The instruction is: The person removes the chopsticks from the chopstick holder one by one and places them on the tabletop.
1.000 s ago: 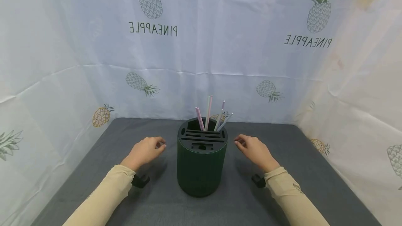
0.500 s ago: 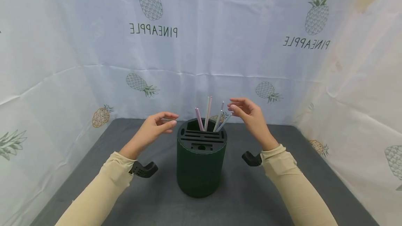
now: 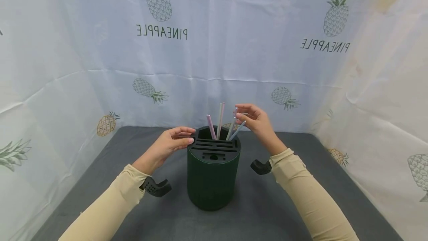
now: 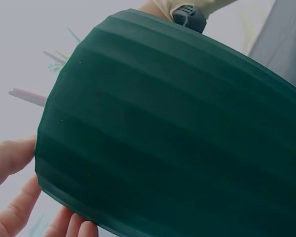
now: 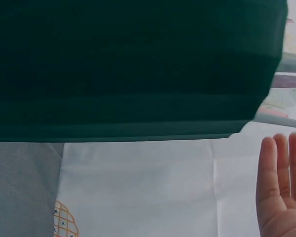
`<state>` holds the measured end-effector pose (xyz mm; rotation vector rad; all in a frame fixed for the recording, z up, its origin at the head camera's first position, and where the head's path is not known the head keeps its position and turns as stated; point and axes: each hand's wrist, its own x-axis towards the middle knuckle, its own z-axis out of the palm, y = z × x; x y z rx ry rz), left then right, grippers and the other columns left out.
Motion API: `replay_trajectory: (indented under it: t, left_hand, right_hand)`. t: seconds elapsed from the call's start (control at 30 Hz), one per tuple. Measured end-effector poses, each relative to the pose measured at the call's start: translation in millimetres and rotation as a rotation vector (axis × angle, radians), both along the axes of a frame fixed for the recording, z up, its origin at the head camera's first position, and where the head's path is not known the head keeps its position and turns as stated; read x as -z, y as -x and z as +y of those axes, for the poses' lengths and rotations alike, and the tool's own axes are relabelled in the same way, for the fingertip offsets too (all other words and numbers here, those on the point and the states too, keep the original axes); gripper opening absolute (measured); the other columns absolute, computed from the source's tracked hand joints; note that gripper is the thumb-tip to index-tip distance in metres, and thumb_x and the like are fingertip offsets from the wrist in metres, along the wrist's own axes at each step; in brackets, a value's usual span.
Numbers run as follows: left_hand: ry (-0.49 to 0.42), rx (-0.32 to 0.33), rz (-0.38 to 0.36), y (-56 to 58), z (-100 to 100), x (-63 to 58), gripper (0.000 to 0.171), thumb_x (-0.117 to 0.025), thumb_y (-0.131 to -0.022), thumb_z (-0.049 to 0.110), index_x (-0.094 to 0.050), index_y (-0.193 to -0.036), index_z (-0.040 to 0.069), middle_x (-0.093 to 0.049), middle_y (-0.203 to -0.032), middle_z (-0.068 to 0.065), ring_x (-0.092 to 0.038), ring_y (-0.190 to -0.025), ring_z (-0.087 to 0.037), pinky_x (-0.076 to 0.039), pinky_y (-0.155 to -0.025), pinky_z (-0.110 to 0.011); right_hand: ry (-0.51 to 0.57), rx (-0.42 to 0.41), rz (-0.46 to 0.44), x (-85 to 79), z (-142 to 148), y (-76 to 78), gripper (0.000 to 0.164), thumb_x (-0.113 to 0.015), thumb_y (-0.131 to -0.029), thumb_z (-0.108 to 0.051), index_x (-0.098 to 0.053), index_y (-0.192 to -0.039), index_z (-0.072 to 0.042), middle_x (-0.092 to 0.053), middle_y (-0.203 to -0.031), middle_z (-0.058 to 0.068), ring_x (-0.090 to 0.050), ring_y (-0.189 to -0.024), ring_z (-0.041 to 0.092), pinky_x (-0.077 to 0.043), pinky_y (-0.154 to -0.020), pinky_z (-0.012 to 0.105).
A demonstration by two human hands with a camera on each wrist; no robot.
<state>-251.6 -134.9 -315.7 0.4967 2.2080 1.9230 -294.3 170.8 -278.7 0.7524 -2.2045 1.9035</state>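
A dark green knife block (image 3: 212,181) with a black slotted top stands upright on the grey cloth. My left hand (image 3: 167,142) holds its upper left rim, thumb on the top edge and fingers over the side. Slim pastel chopsticks lean in the block's rear compartment: a pink pair (image 3: 211,126), a tall pale green and pink pair (image 3: 220,118), and bluish and purple ones (image 3: 238,130) at the right. My right hand (image 3: 259,122) hovers beside the right-hand chopsticks, its thumb and fingertips apart around their upper ends. In the right wrist view, its extended fingers (image 5: 278,173) show beyond the block's rim.
Grey cloth (image 3: 150,211) covers the table surface. White curtain (image 3: 234,55) with pineapple prints encloses the back and both sides. A black wrist camera (image 3: 155,187) is strapped below the left wrist and another wrist camera (image 3: 260,167) below the right.
Both hands have risen from beside the knife block. The left has moved right onto the rim; the right has gone up and left to the chopsticks. Block and chopsticks stay put.
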Motion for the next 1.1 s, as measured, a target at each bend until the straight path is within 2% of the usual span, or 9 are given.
replay_trajectory:
  t: [0.13, 0.33, 0.47, 0.63, 0.73, 0.8, 0.9, 1.1]
  left_hand:
    - [-0.007, 0.005, -0.010, 1.0, 1, 1.7, 0.049, -0.067, -0.092, 0.019, -0.051, -0.135, 0.002, -0.047, -0.140, -0.018, -0.049, -0.126, -0.029, -0.037, -0.111, -0.049]
    - [-0.018, 0.001, -0.027, 1.7, 2, 2.4, 0.047, -0.067, -0.092, 0.016, -0.053, -0.134, 0.001, -0.050, -0.137, -0.016, -0.051, -0.125, -0.027, -0.039, -0.111, -0.047]
    - [-0.019, 0.007, -0.035, 2.2, 2, 3.1, 0.048, -0.067, -0.091, 0.017, -0.053, -0.134, 0.001, -0.049, -0.138, -0.015, -0.050, -0.126, -0.028, -0.038, -0.111, -0.047]
    - [-0.017, 0.006, -0.041, 2.8, 4, 3.5, 0.047, -0.068, -0.091, 0.017, -0.054, -0.133, 0.001, -0.049, -0.137, -0.015, -0.050, -0.126, -0.028, -0.038, -0.111, -0.047]
    - [-0.015, 0.000, -0.042, 3.2, 4, 3.8, 0.046, -0.068, -0.091, 0.017, -0.054, -0.133, 0.001, -0.050, -0.136, -0.015, -0.050, -0.125, -0.028, -0.038, -0.111, -0.047]
    - [-0.013, -0.005, -0.044, 3.4, 4, 4.0, 0.046, -0.068, -0.091, 0.016, -0.054, -0.132, 0.002, -0.050, -0.136, -0.015, -0.050, -0.125, -0.028, -0.037, -0.111, -0.048]
    - [-0.013, -0.012, -0.045, 3.7, 3, 4.1, 0.046, -0.068, -0.091, 0.016, -0.054, -0.132, 0.002, -0.050, -0.135, -0.015, -0.050, -0.124, -0.028, -0.037, -0.111, -0.048]
    - [-0.023, -0.013, -0.047, 4.1, 1, 3.9, 0.047, -0.067, -0.091, 0.016, -0.053, -0.133, 0.001, -0.049, -0.136, -0.015, -0.050, -0.125, -0.028, -0.036, -0.112, -0.049]
  right_hand:
    - [0.013, -0.033, 0.003, 3.3, -2, 1.0, 0.036, -0.064, -0.093, -0.012, -0.056, -0.126, 0.000, -0.062, -0.115, 0.003, -0.066, -0.099, 0.014, -0.057, -0.086, 0.029]
    - [0.020, -0.050, 0.009, 5.9, -3, 1.5, 0.023, -0.064, -0.093, -0.007, -0.060, -0.115, -0.006, -0.064, -0.112, 0.000, -0.066, -0.105, 0.016, -0.057, -0.086, 0.030]
    - [0.027, -0.057, -0.003, 6.4, -2, 0.8, 0.021, -0.064, -0.092, -0.004, -0.060, -0.112, -0.003, -0.065, -0.111, -0.001, -0.067, -0.103, 0.015, -0.058, -0.084, 0.031]
    - [0.016, -0.051, -0.020, 4.4, -1, -2.0, 0.018, -0.064, -0.091, -0.003, -0.061, -0.108, -0.008, -0.066, -0.110, -0.006, -0.067, -0.102, 0.013, -0.059, -0.083, 0.034]
    - [0.019, -0.036, -0.014, -0.8, -1, -2.8, 0.017, -0.063, -0.092, -0.003, -0.061, -0.106, -0.010, -0.066, -0.109, -0.005, -0.068, -0.098, 0.011, -0.059, -0.082, 0.034]
    - [0.035, -0.033, 0.011, -8.1, 0, -3.6, 0.016, -0.063, -0.092, -0.002, -0.062, -0.104, -0.012, -0.065, -0.110, -0.004, -0.068, -0.096, 0.009, -0.059, -0.082, 0.034]
    - [0.128, -0.048, 0.079, -25.9, 2, -3.5, 0.016, -0.063, -0.091, 0.000, -0.064, -0.101, -0.012, -0.066, -0.111, -0.002, -0.069, -0.094, 0.011, -0.059, -0.081, 0.033]
    - [0.402, -0.055, 0.221, -79.9, 13, -7.0, 0.017, -0.064, -0.088, 0.008, -0.067, -0.099, -0.004, -0.068, -0.103, 0.006, -0.069, -0.088, 0.017, -0.060, -0.078, 0.032]
